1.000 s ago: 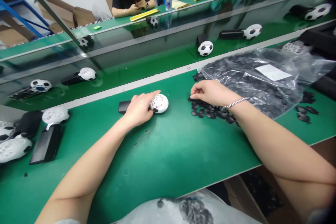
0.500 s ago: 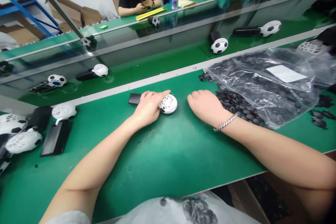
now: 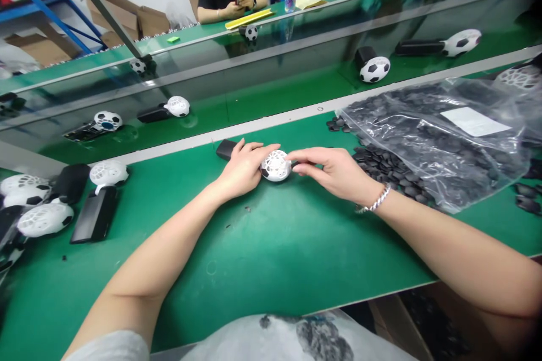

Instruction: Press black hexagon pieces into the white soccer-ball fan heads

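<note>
Left hand: The left hand (image 3: pixel 241 172) lies over the spot where the black handle (image 3: pixel 226 149) meets the white ball (image 3: pixel 276 166). Its fingers curl down and hold the ball in place.
Right hand: The right hand (image 3: pixel 334 172) has its fingers pinched close, with the tips touching the right side of the ball.
Where the ball is: It lies on the green table (image 3: pixel 254 259), right between the two hands.
Which way it lies: The handle points left and away, and the ball end points to the right hand. Both hands touch the ball.
Nearby: Loose black pieces (image 3: pixel 381 163) lie just beside the right hand, spilling from a clear bag (image 3: pixel 432 130).
Hard to see: I cannot tell if a small black piece is in the pinch. The left hand hides most of the handle.
</note>
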`<state>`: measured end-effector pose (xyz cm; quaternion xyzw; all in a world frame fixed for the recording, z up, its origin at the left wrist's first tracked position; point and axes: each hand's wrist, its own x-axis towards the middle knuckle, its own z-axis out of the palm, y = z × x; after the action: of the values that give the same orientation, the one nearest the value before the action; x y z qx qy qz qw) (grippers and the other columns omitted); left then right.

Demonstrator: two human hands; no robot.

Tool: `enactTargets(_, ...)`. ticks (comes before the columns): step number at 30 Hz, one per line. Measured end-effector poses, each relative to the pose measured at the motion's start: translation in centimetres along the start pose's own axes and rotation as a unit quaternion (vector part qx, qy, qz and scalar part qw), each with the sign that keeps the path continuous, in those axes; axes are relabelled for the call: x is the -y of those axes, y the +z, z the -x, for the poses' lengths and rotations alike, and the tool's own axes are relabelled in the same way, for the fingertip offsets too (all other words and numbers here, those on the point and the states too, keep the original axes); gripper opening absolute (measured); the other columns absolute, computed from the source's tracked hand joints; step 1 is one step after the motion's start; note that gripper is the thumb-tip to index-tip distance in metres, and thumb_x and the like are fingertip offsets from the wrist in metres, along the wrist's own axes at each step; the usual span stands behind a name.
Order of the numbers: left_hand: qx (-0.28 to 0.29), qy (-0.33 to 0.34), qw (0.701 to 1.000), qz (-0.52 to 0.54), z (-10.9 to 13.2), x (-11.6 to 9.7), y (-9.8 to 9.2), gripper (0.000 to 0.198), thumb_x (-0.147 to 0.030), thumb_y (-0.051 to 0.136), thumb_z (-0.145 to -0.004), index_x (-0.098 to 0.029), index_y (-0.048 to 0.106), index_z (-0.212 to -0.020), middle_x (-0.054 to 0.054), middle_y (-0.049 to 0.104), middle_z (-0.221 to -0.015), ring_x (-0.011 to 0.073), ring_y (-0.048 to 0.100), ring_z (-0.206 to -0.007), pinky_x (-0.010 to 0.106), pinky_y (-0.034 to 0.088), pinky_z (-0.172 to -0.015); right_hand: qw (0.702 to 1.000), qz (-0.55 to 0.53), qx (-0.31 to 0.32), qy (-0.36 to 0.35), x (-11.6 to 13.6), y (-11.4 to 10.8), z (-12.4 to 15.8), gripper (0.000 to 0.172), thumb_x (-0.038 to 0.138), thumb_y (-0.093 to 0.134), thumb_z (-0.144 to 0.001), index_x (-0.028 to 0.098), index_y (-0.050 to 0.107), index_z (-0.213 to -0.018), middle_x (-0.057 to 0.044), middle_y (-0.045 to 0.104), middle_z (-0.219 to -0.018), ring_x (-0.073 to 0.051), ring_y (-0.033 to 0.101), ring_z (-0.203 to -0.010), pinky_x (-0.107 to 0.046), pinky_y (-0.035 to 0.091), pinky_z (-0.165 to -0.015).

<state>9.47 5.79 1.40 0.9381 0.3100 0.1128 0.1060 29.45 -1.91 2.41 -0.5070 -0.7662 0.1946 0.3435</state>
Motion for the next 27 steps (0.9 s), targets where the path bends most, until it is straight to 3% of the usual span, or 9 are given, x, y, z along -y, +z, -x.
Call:
enactTargets(4, 0.001, 0.000, 1.000, 0.001, 0.0, 0.0, 0.0, 0.062, -0.004, 0.037, -0.073, -0.023, 0.037, -0.132, 0.004, 0.053, -0.127, 0.0203, 0.039, -0.121, 0.050, 0.018, -0.107, 0.999, 0.033, 0.019, 0.010, -0.3, -0.3, -0.1, 0.017, 0.020, 0.050, -0.083, 0.023, 0.063, -0.094, -0.002, 0.068, -0.091, -0.017, 0.061, -0.082, -0.031, 0.047, -0.074)
enactTargets(12, 0.008, -0.005, 1.000, 0.009, 0.1, -0.3, -0.2, 0.065, -0.007, 0.041, -0.071, -0.023, 0.034, -0.133, 0.004, 0.051, -0.129, 0.0227, 0.037, -0.123, 0.051, 0.016, -0.108, 0.999, 0.023, -0.036, -0.007, 0.0, 0.0, 0.1, 0.005, 0.024, 0.055, -0.081, 0.021, 0.058, -0.078, -0.003, 0.061, -0.080, -0.017, 0.057, -0.076, -0.031, 0.046, -0.070)
enactTargets(15, 0.018, -0.003, 1.000, 0.021, 0.2, -0.4, -0.4, 0.069, -0.017, 0.051, -0.069, -0.023, 0.031, -0.135, 0.005, 0.048, -0.131, 0.0266, 0.034, -0.125, 0.054, 0.013, -0.108, 0.999, -0.041, -0.004, 0.022, 0.1, 0.7, 0.1, 0.006, 0.025, 0.053, -0.082, 0.020, 0.056, -0.084, -0.003, 0.062, -0.080, -0.016, 0.057, -0.072, -0.030, 0.048, -0.068)
enactTargets(19, 0.016, -0.002, 0.999, 0.028, 0.3, -0.5, -0.4, 0.070, -0.027, 0.055, -0.069, -0.022, 0.032, -0.135, 0.006, 0.047, -0.131, 0.0284, 0.033, -0.126, 0.055, 0.012, -0.108, 1.000, 0.005, 0.010, -0.029, 0.1, 0.8, 0.1, 0.017, 0.022, 0.046, -0.085, 0.019, 0.058, -0.097, -0.006, 0.061, -0.088, -0.017, 0.056, -0.081, -0.032, 0.047, -0.074)
enactTargets(27, 0.017, -0.010, 0.999, 0.037, 0.2, -0.6, -0.4, 0.071, -0.031, 0.060, -0.069, -0.024, 0.033, -0.134, 0.004, 0.047, -0.132, 0.0290, 0.033, -0.126, 0.055, 0.011, -0.108, 0.999, 0.013, -0.027, -0.014, 0.3, 0.1, 0.3, 0.010, 0.025, 0.054, -0.081, 0.021, 0.064, -0.083, -0.003, 0.063, -0.081, -0.016, 0.057, -0.074, -0.030, 0.047, -0.069)
